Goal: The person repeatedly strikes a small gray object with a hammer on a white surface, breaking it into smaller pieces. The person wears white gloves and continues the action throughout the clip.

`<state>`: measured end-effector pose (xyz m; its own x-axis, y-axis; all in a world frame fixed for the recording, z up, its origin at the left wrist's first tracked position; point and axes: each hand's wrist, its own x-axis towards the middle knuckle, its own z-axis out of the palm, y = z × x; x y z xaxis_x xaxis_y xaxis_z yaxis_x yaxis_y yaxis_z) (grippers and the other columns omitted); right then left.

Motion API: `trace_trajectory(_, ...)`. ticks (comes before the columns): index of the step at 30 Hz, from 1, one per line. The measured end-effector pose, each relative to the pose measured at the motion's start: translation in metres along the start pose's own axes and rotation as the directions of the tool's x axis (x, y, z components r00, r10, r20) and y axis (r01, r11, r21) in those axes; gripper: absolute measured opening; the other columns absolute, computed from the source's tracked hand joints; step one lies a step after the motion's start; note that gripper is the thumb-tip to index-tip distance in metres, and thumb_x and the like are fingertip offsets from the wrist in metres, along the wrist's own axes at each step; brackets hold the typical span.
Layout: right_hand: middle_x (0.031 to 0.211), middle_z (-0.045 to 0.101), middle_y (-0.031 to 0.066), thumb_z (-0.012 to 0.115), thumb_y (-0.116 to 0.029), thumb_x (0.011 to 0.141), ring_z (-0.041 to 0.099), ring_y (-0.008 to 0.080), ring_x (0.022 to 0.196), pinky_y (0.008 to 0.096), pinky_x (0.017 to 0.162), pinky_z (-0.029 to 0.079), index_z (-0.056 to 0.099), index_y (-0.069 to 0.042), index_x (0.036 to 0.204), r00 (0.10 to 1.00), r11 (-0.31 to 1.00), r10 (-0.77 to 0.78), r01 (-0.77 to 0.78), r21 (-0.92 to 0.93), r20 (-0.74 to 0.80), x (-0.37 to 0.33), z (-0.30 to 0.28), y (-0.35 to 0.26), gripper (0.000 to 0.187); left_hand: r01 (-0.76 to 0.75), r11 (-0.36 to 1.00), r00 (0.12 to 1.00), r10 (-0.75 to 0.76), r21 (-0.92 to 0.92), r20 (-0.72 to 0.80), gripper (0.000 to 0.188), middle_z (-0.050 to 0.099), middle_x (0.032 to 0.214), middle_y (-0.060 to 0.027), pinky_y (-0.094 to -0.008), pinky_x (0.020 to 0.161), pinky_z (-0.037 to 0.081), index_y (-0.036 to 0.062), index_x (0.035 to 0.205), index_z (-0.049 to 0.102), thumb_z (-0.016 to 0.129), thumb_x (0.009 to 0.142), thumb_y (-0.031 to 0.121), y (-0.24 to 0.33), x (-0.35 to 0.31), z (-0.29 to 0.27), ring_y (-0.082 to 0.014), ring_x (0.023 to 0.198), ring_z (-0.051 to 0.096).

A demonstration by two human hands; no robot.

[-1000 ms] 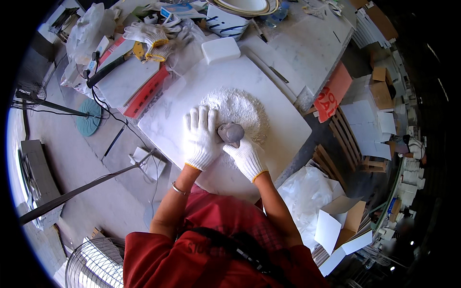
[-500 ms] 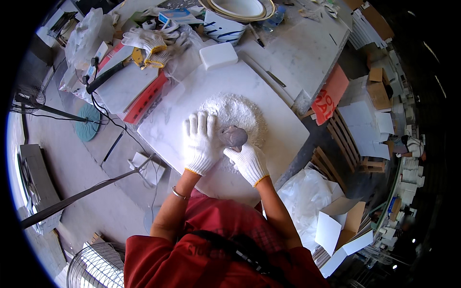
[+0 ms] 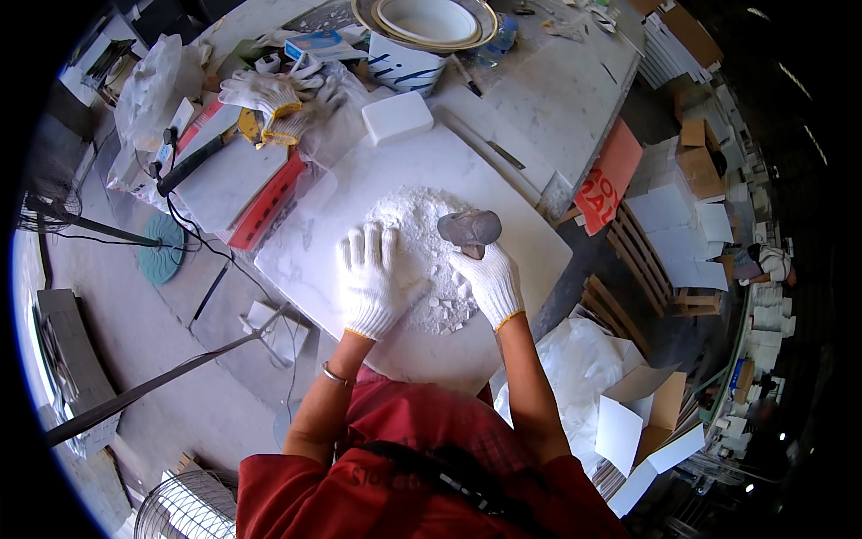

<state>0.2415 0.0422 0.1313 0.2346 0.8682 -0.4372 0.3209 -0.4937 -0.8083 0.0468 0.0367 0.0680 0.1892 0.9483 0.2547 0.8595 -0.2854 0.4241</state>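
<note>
My right hand (image 3: 492, 280), in a white knit glove, is closed round the handle of a hammer with a thick grey head (image 3: 470, 230). The hammer head hangs over the right side of a pile of crushed white chips and powder (image 3: 411, 208). My left hand (image 3: 370, 278), gloved the same way, lies with its fingers stretched out along the pile's left edge. Both rest over a pale marble slab (image 3: 314, 235). Larger broken pieces (image 3: 442, 310) lie between the hands. Most of the hammer's handle is hidden by the glove.
Beyond the pile sits a white block (image 3: 397, 118). Spare gloves (image 3: 269, 94) and plastic wrap lie at the far left beside a red-edged box (image 3: 269, 202). A gold-rimmed bowl (image 3: 429, 20) stands at the back. To the right are an open carton (image 3: 642, 413) and a plastic bag (image 3: 570, 364).
My right hand and the hammer have moved right and up, off the pile's middle. More broken pieces show between my hands. My left hand has stayed nearly in place.
</note>
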Motion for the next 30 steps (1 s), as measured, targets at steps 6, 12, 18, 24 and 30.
trace_trajectory(6, 0.080, 0.071, 0.0152, 0.077, -0.036, 0.087, 0.069, 0.0234, 0.062, 0.0398, 0.060, 0.056, 0.069, -0.002, 0.106, 0.970, 0.937, -0.241, 0.224, -0.269, -0.031, 0.051, 0.022, 0.050, 0.039, -0.006, 1.000, 1.000, 0.006, -0.001, -0.004, 0.101, 0.053, 0.144, -0.0221, -0.0597, 0.117, 0.032, 0.0026, 0.142, 0.055, 0.087, 0.066, 0.060, 0.000, 0.000, 0.001, -0.0441, 0.136, 0.045)
trace_trajectory(12, 0.071, 0.068, 0.0075, 0.079, -0.028, 0.089, 0.065, 0.0159, 0.056, 0.0339, 0.050, 0.052, 0.069, -0.002, 0.109, 0.957, 0.987, 0.161, -0.156, -0.038, 0.243, -0.004, 0.021, 0.017, 0.034, -0.005, 1.000, 1.000, 0.006, 0.021, -0.016, 0.096, 0.054, 0.137, -0.0206, -0.0577, 0.113, 0.035, 0.0034, 0.139, 0.056, 0.088, 0.063, 0.054, 0.000, 0.003, -0.005, -0.0422, 0.132, 0.048)
trace_trajectory(18, 0.081, 0.071, 0.0044, 0.083, -0.019, 0.090, 0.063, 0.0110, 0.060, 0.0292, 0.051, 0.051, 0.071, -0.002, 0.119, 0.989, 0.993, 0.074, -0.085, 0.080, 0.131, -0.019, 0.001, -0.010, 0.036, 0.022, 1.000, 1.000, -0.022, -0.012, 0.003, 0.095, 0.054, 0.137, -0.0201, -0.0580, 0.111, 0.036, 0.0041, 0.137, 0.057, 0.090, 0.062, 0.051, 0.003, 0.005, -0.006, -0.0424, 0.131, 0.048)
trace_trajectory(24, 0.071, 0.068, 0.0038, 0.081, -0.022, 0.090, 0.060, 0.0115, 0.053, 0.0311, 0.048, 0.050, 0.070, -0.006, 0.116, 0.995, 0.995, 0.033, -0.025, -0.097, 0.090, -0.009, 0.022, 0.005, 0.032, 0.020, 0.999, 1.000, -0.020, -0.037, 0.000, 0.095, 0.054, 0.138, -0.0207, -0.0588, 0.113, 0.036, 0.0043, 0.138, 0.057, 0.090, 0.061, 0.051, 0.002, 0.003, -0.003, -0.0434, 0.132, 0.048)
trace_trajectory(30, 0.088, 0.073, 0.0038, 0.083, -0.015, 0.089, 0.062, 0.0109, 0.058, 0.0296, 0.050, 0.053, 0.069, -0.003, 0.124, 0.989, 0.998, -0.046, 0.040, 0.043, 0.138, 0.004, 0.023, 0.027, 0.040, 0.015, 1.000, 0.998, -0.016, -0.022, -0.053, 0.094, 0.053, 0.140, -0.0214, -0.0598, 0.113, 0.035, 0.0044, 0.139, 0.058, 0.089, 0.063, 0.050, -0.001, 0.000, 0.003, -0.0440, 0.133, 0.047)
